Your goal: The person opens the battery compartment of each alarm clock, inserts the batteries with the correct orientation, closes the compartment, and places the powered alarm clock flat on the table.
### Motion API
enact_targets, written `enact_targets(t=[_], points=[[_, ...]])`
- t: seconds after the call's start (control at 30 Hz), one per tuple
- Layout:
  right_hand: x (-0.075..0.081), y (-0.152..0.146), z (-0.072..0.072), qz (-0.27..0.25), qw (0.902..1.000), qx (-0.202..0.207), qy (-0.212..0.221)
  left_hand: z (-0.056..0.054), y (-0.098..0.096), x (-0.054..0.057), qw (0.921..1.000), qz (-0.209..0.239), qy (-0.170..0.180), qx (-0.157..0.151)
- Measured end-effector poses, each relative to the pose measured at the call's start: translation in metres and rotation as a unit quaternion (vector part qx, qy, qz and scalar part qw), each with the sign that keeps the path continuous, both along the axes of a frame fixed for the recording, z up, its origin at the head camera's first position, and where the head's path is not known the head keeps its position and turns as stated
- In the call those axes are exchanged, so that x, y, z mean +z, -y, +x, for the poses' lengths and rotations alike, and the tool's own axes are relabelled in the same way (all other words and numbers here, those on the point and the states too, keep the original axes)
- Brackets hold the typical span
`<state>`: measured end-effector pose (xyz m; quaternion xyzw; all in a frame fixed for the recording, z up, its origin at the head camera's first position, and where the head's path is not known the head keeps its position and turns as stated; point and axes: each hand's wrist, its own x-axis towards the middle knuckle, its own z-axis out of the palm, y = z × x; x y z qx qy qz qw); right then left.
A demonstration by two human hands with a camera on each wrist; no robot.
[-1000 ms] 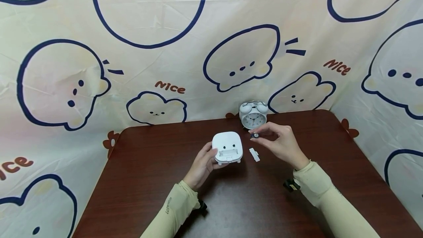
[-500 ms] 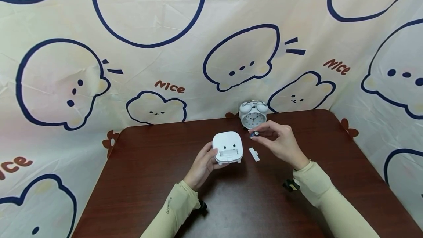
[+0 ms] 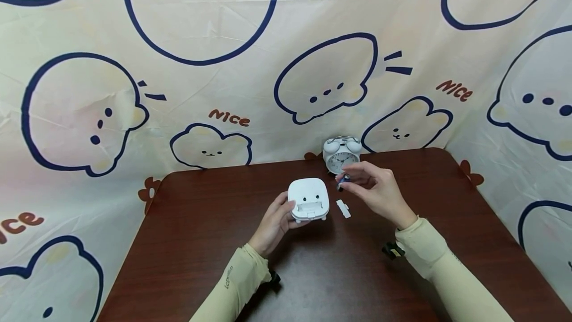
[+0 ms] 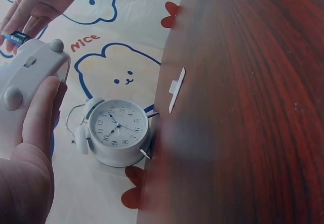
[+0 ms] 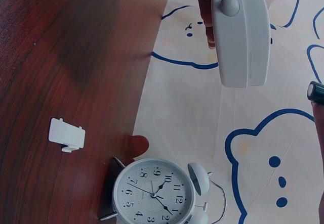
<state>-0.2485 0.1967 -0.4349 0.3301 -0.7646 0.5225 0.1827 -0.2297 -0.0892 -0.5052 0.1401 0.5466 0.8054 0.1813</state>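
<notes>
My left hand (image 3: 273,225) grips a white rounded-square device (image 3: 308,193) from its left side, above the table. Its battery compartment (image 3: 309,208) faces me uncovered, below two dark round spots. Two round feet and a small slot show on its underside in the left wrist view. My right hand (image 3: 380,193) pinches a small blue and black battery (image 3: 343,182) between thumb and fingertips, right of the device and apart from it. On the table between the hands lies a white battery cover (image 3: 343,208), with a small tab on one side.
A white twin-bell alarm clock (image 3: 342,155) stands at the table's back edge, just behind my right hand. The dark brown wooden table (image 3: 214,242) meets a cartoon-printed cloth (image 3: 263,88) at its back and sides.
In my right fingers the battery has turned, from nearly end-on towards me to a tilted position with more of its length showing. The left hand and the device have stayed almost still.
</notes>
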Motion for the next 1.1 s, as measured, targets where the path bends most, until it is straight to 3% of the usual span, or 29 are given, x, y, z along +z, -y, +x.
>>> enact_targets(t=[0.37, 0.7, 1.1], points=[[0.001, 0.002, 0.001, 0.008, 0.9999, -0.009, -0.002, -0.001, 0.000, 0.000, 0.9999, -0.008, -0.001, 0.006], [0.001, 0.004, 0.005, 0.021, 0.9990, -0.003, 0.041, -0.001, -0.002, 0.002, 0.9998, -0.012, 0.000, 0.012], [-0.003, 0.012, 0.005, -0.004, 0.9975, 0.046, 0.054, 0.000, -0.004, 0.004, 0.9999, -0.007, 0.003, 0.011]])
